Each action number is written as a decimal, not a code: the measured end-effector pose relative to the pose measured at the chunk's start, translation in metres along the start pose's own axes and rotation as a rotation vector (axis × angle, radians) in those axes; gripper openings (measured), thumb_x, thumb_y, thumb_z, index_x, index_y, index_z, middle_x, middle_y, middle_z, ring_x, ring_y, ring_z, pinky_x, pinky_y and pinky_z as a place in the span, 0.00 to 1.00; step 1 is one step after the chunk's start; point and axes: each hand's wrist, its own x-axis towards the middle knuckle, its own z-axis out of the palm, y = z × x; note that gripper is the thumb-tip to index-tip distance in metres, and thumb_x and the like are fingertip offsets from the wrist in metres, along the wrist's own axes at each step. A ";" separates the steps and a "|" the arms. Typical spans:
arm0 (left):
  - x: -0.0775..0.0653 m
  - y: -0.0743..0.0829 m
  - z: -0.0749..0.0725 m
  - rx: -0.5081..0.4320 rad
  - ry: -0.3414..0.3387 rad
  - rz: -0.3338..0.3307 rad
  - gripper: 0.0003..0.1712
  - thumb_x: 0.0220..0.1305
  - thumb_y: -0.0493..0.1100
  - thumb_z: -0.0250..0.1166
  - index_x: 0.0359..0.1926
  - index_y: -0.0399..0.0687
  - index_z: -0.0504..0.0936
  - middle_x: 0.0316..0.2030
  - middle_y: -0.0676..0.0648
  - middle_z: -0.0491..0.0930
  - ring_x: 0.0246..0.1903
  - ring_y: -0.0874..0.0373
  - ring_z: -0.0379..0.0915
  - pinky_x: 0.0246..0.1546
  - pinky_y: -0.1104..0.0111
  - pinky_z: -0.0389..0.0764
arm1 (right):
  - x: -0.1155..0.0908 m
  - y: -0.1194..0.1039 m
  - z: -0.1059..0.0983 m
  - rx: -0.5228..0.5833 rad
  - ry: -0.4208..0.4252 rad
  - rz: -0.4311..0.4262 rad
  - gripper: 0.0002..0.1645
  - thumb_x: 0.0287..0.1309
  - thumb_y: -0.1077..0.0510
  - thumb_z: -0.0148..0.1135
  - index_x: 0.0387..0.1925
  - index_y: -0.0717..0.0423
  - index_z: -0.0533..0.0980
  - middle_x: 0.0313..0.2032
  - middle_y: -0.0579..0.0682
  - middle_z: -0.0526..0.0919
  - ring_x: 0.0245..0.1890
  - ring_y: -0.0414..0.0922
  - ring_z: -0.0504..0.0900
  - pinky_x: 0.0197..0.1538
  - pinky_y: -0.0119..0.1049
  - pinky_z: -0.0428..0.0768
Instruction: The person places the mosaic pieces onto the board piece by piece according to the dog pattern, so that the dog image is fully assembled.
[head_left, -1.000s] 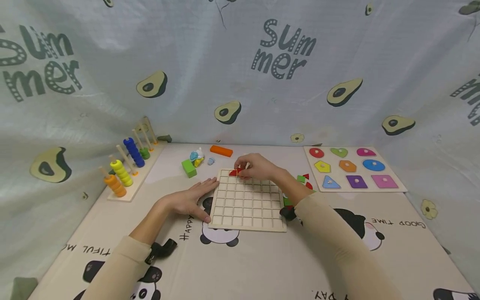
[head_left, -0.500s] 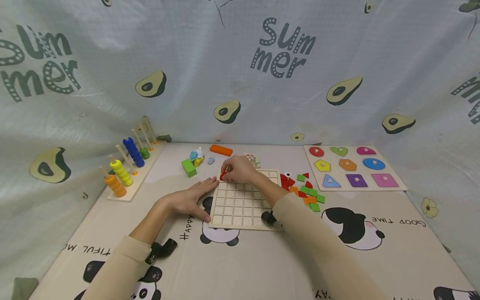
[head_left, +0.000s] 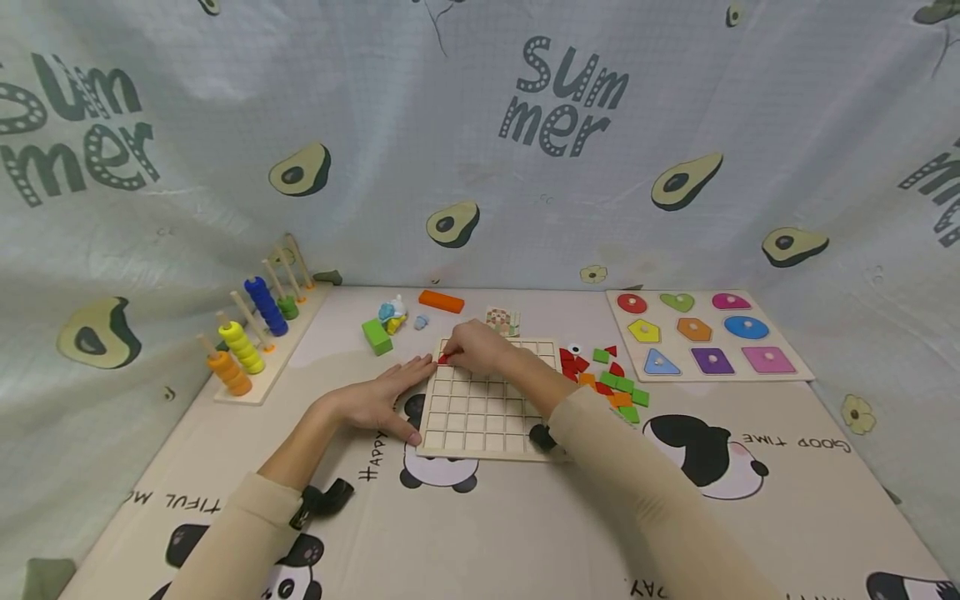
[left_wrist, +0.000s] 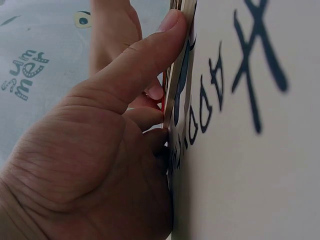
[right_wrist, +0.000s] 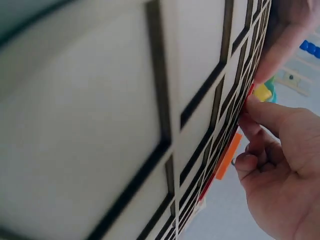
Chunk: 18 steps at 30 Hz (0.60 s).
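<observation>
- We're looking at a pale, kinda wrinkly backdrop sheet with avocados and "Summer" lettering printed on it
- We're also seeing a panda-print tabletop under soft light

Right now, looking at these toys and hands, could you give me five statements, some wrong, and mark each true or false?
1. The left hand touches the gridded board. True.
2. The right hand has a green piece at its fingertips. False: it is a red piece.
3. The orange block lies beyond the board. True.
4. The shape puzzle lies left of the board. False: it lies to the right.
5. Blue rings are stacked on a peg. True.
</observation>
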 end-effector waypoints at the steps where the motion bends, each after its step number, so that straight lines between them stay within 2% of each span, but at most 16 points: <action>1: 0.000 0.001 0.000 0.000 -0.001 -0.004 0.68 0.42 0.65 0.74 0.76 0.58 0.43 0.76 0.56 0.34 0.74 0.61 0.24 0.73 0.58 0.33 | -0.002 0.001 -0.001 0.010 0.001 0.008 0.10 0.61 0.60 0.63 0.43 0.54 0.85 0.36 0.45 0.85 0.36 0.39 0.79 0.41 0.31 0.78; 6: -0.001 0.003 0.000 -0.004 -0.004 -0.015 0.67 0.42 0.65 0.74 0.76 0.58 0.44 0.76 0.56 0.34 0.74 0.58 0.25 0.73 0.55 0.34 | -0.023 0.010 -0.017 0.043 0.046 0.010 0.18 0.61 0.56 0.63 0.53 0.55 0.80 0.45 0.48 0.81 0.40 0.42 0.77 0.44 0.34 0.78; 10: -0.001 0.004 0.000 -0.014 0.003 -0.009 0.67 0.42 0.64 0.75 0.76 0.57 0.45 0.76 0.55 0.35 0.74 0.54 0.26 0.73 0.53 0.35 | -0.060 0.034 -0.043 0.049 0.121 -0.021 0.18 0.61 0.56 0.64 0.53 0.54 0.80 0.48 0.48 0.79 0.40 0.46 0.77 0.43 0.36 0.78; 12: -0.001 0.005 0.000 -0.018 0.003 -0.012 0.67 0.42 0.64 0.75 0.76 0.57 0.45 0.76 0.55 0.34 0.74 0.54 0.25 0.73 0.53 0.35 | -0.082 0.051 -0.055 0.061 0.150 -0.008 0.17 0.60 0.57 0.64 0.51 0.54 0.81 0.48 0.49 0.79 0.39 0.47 0.77 0.41 0.37 0.78; 15: -0.002 0.006 0.000 -0.020 0.004 -0.006 0.67 0.42 0.63 0.75 0.76 0.56 0.46 0.76 0.53 0.34 0.74 0.52 0.26 0.72 0.51 0.36 | -0.113 0.079 -0.068 0.087 0.168 0.064 0.17 0.60 0.58 0.65 0.51 0.54 0.81 0.48 0.51 0.81 0.39 0.48 0.77 0.39 0.38 0.79; 18: -0.003 0.006 0.000 -0.019 0.004 -0.011 0.67 0.42 0.63 0.75 0.76 0.56 0.45 0.76 0.53 0.34 0.74 0.52 0.25 0.72 0.51 0.36 | -0.136 0.103 -0.074 0.120 0.139 0.162 0.17 0.60 0.59 0.65 0.51 0.55 0.81 0.47 0.53 0.82 0.37 0.46 0.76 0.38 0.37 0.79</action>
